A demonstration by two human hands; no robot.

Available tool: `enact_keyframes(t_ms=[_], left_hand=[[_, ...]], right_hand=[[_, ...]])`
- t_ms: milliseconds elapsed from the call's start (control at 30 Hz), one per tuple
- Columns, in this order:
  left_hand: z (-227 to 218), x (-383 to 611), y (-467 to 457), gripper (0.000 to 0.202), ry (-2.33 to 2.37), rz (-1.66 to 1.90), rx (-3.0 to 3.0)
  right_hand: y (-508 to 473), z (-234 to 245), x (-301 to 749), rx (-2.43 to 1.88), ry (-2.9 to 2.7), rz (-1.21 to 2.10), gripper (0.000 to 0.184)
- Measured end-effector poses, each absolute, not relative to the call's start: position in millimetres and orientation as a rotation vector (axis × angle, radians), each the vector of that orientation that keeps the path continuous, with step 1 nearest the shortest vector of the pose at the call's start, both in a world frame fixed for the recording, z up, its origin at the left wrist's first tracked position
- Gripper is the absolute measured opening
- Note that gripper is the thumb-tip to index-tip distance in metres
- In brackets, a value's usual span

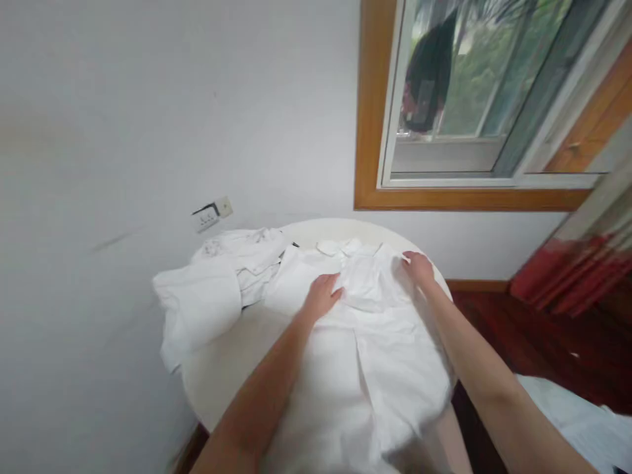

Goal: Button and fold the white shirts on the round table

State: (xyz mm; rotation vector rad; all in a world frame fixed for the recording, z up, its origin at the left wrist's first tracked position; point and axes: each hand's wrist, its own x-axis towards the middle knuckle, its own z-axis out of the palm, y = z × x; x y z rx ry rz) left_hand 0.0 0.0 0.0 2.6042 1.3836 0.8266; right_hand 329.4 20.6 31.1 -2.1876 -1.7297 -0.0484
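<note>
1. White garment lies on the round white surface, far end near the far rim, near end reaching the near rim; it looks draped over there, but blur hides the exact line.
2. Left hand is palm down at the left side of the garment's far half, thumb apart from fingers. Looks relaxed, not gripping. My read: it steadies the cloth.
3. Right hand is at the garment's far right edge, fingers bent. Can't tell if it pinches the cloth or just touches it. Hands set apart like this would suit keeping the fabric spread.
4. White cloth bundle sits on the left, against the wall, partly past the rim; crumpled white clothes just beyond it. Placement probably leaves the middle for the garment.
5. Edges: right forearm crosses the right rim, so sideways slack there is small. Far side is tight too: wall, with window frame above.
6. Room: surface shows at near left, between bundle and left forearm, and in a thin far strip. Best margin is left.
</note>
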Motion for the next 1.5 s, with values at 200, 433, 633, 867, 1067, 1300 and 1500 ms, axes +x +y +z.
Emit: enact_keyframes(t_ms=[200,433,633,867,1067,1300,1500], left_hand=[[-2,6,6,0.044,1.265,0.991,2.34],[0,-3,14,0.05,1.196,1.337,1.774],[5,-16,13,0.051,1.294,1.394,1.774],[14,-11,2,0.034,1.337,1.205,1.937],[18,-7,-7,0.043,1.853,0.948,2.092],[16,-6,-19,0.049,2.094,0.696,2.451],[4,-5,-9,0.054,2.001,0.761,2.466]], right_hand=[[36,26,321,-2.388,-1.585,-0.021,0.044],[41,18,331,-2.361,-1.556,-0.12,0.036],[42,14,344,-2.429,-1.47,-0.185,0.041],[58,19,333,-2.374,-1.583,-0.205,0.049],[89,19,325,-2.398,-1.63,-0.142,0.039],[106,5,332,-2.441,-1.579,-0.137,0.04],[98,16,328,-2.432,-1.568,-0.205,0.038]])
